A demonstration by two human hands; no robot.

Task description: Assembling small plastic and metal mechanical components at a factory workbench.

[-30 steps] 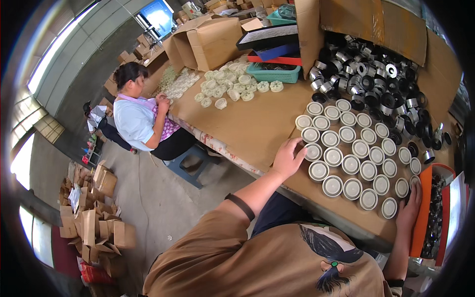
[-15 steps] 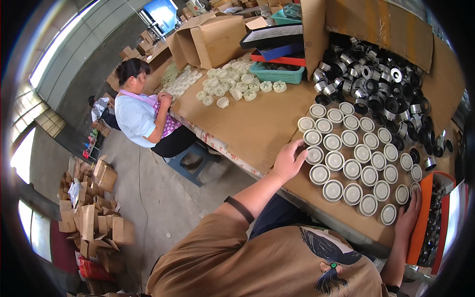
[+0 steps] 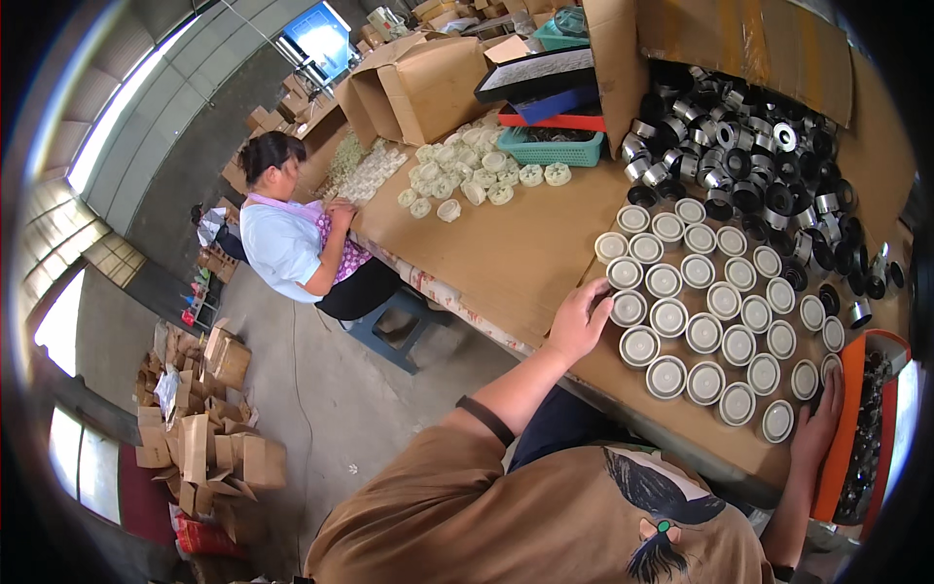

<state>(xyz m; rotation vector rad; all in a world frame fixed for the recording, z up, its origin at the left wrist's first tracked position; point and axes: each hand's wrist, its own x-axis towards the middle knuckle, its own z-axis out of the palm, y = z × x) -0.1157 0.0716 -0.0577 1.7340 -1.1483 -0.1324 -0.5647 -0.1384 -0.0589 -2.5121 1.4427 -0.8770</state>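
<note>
Several round off-white caps (image 3: 703, 332) with raised rims lie face up in loose rows on the cardboard-covered table (image 3: 506, 255). At the left edge of the group, my left hand (image 3: 581, 323) rests with thumb and fingers apart, its fingertips beside a cap (image 3: 628, 309); whether they touch it is unclear. My right hand (image 3: 818, 424) lies along the right side of the group, fingers stretched out, next to the caps at that edge. Close beside it stands an orange box (image 3: 844, 428) holding small dark, shiny parts.
Black and silver ring-shaped parts (image 3: 749, 161) are heaped behind the caps. Farther left are pale plastic pieces (image 3: 467, 165), a teal basket (image 3: 553, 148) under stacked trays, and a cardboard box (image 3: 423, 88). A person (image 3: 292, 229) sits at the table's left side. Cartons (image 3: 209, 428) litter the floor.
The whole view has shifted slightly, so the scene sits a little farther right in the picture. Both hands keep nearly the same places beside the caps.
</note>
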